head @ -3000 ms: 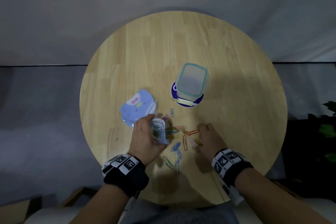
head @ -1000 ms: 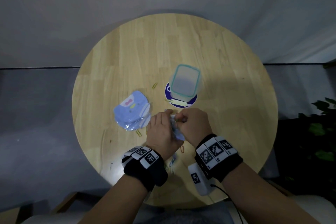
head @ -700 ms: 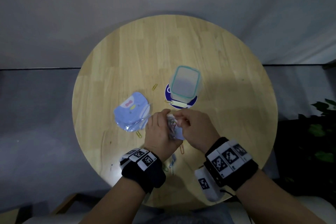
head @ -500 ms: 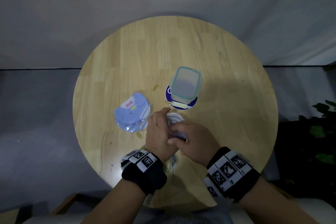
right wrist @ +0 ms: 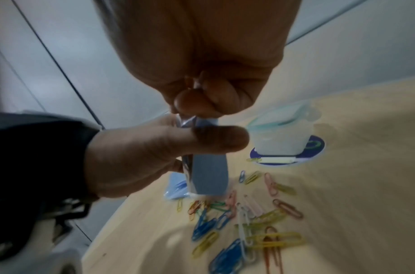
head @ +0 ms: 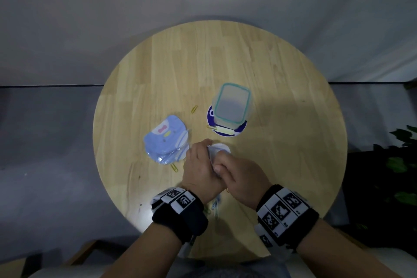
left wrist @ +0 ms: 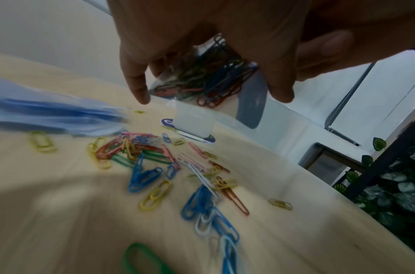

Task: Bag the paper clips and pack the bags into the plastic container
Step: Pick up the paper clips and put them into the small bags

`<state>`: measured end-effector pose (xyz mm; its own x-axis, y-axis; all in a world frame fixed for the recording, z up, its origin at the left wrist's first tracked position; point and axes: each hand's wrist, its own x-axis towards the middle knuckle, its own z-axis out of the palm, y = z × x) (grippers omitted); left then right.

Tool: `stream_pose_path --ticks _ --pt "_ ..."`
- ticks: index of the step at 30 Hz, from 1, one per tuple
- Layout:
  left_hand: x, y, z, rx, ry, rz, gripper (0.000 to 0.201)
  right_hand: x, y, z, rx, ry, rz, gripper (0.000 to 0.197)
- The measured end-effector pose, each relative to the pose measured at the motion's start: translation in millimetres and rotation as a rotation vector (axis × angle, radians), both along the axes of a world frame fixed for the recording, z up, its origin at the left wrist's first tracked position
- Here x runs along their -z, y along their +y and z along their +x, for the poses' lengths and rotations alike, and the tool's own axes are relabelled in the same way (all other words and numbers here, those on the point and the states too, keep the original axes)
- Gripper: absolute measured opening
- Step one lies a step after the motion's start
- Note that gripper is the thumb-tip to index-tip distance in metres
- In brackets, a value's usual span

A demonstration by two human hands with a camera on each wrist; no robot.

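Both hands hold one small clear bag (head: 220, 148) with a blue printed side, just above the table's near middle. My left hand (head: 203, 153) grips it, thumb laid across the blue side (right wrist: 209, 176). My right hand (head: 222, 161) pinches its top edge (right wrist: 192, 115). Coloured paper clips fill the bag (left wrist: 202, 77). Many loose paper clips (left wrist: 169, 166) lie on the wood beneath the hands, mostly hidden in the head view. The plastic container (head: 232, 102), rimmed in teal, stands beyond the hands on a dark blue round sticker.
A stack of blue printed bags (head: 167, 140) lies left of the hands. Single yellow clips lie near the container (head: 194, 109) and beside the stack (head: 173, 167). The round wooden table (head: 282, 119) has its edge close behind my wrists. Leafy plants (head: 401, 165) stand at the right.
Three seconds ago my right hand was down among the loose clips. It has since joined the left at the bag, then slid along its top edge toward me.
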<state>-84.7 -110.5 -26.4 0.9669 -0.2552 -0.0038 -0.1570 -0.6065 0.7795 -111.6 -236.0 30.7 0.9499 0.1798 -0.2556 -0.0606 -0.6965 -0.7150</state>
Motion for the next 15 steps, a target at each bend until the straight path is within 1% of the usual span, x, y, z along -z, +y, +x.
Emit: stream_pose_path --ticks 2,4,6,8,10,11,13,14,15 --pt "4 1 -5 -0.025 -0.015 -0.005 0.056 1 5 -2 -0.015 0.079 0.067 0.014" --pt "13 6 -10 -0.013 -0.010 0.034 0.051 3 6 -1 -0.036 0.169 0.099 0.010" --pt "22 11 -17 0.013 0.033 0.086 0.051 4 5 2 -0.092 0.251 0.111 0.006" --pt "26 14 -21 0.013 0.055 0.133 0.054 4 6 4 -0.136 0.279 0.099 0.004" --pt "26 18 -20 0.001 0.061 0.171 0.053 -1 10 6 -0.094 0.203 0.085 0.005" --pt "31 22 -18 -0.009 0.068 0.187 0.051 -2 12 9 -0.024 0.145 0.091 0.011" --pt "40 34 -13 0.005 0.154 0.140 0.044 -3 14 22 0.122 0.034 0.084 0.021" --pt "43 40 -10 0.021 0.190 0.123 0.035 1 13 33 0.168 -0.007 0.074 0.019" --pt "46 46 -7 0.029 0.198 0.147 0.028 8 12 47 0.182 -0.035 0.062 0.014"
